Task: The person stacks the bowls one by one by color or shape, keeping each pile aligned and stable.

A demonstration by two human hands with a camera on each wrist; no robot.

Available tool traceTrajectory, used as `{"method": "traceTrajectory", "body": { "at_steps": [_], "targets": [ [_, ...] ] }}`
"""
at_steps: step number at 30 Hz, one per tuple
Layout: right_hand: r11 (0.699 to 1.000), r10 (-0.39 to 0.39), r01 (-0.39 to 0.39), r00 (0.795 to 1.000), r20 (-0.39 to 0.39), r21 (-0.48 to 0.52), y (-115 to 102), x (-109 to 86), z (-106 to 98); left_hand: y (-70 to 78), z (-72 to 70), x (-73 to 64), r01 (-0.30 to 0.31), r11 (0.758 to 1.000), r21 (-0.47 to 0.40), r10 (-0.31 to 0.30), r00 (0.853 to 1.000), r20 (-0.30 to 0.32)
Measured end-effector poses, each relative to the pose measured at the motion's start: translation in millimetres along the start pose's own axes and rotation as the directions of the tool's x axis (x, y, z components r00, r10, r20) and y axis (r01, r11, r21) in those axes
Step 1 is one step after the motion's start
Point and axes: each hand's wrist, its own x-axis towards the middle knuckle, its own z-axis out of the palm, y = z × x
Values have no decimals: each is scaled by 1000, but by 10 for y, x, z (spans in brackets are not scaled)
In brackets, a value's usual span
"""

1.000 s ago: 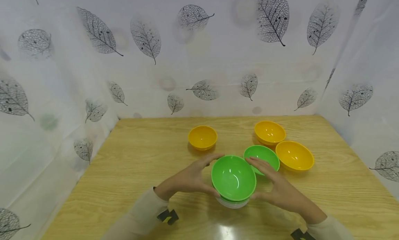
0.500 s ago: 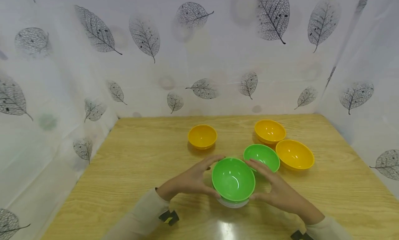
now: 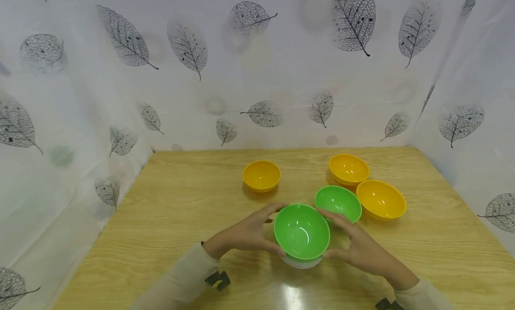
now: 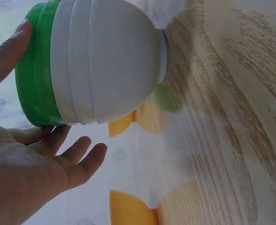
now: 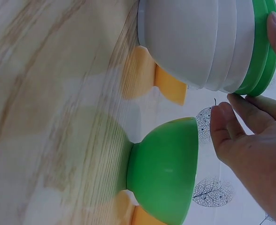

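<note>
In the head view, a nested stack of bowls stands at the near middle of the table. Its top is a green bowl (image 3: 301, 231). The wrist views show two green rims above several white bowls (image 4: 124, 61), whose base meets the wood. My left hand (image 3: 249, 234) holds the green rim from the left, thumb on the near side and fingertips on the far side. From the right, my right hand (image 3: 360, 247) grips the same rim likewise. A separate green bowl (image 3: 338, 202) sits just behind the stack, partly overlapped by my right fingers.
Behind the stack is one small orange bowl (image 3: 261, 176). Two more orange bowls, one farther back (image 3: 348, 169) and one to the right (image 3: 381, 200), stand near the loose green one. A leaf-patterned curtain (image 3: 257, 77) surrounds the wooden table (image 3: 181, 189).
Over the last second the held green bowl has sunk slightly onto the stack, my hands keeping their places at its rim. Since half a second ago almost nothing has moved.
</note>
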Motion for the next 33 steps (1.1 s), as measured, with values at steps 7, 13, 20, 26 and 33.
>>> {"method": "traceTrajectory", "body": {
  "at_steps": [7,13,20,26,33],
  "targets": [
    [1000,-4,4,1000,-11,-10,3,-14,-3,27,7,6,7,1000,12,-7,1000,-3],
    [1000,0,0,1000,-13,-21,-3,-31,-10,23,17,5,-2,999,48,3,1000,-10],
    [1000,7,-7,1000,-8,-14,-8,-62,-16,61,-10,4,-22,998,63,21,1000,11],
    [998,-25,26,999,-22,57,1,-78,-60,241,-125,21,-106,993,46,108,993,-53],
    [991,36,-15,985,-166,130,15,-72,-164,614,-237,36,-279,960,-28,266,938,-221]
  ]
}}
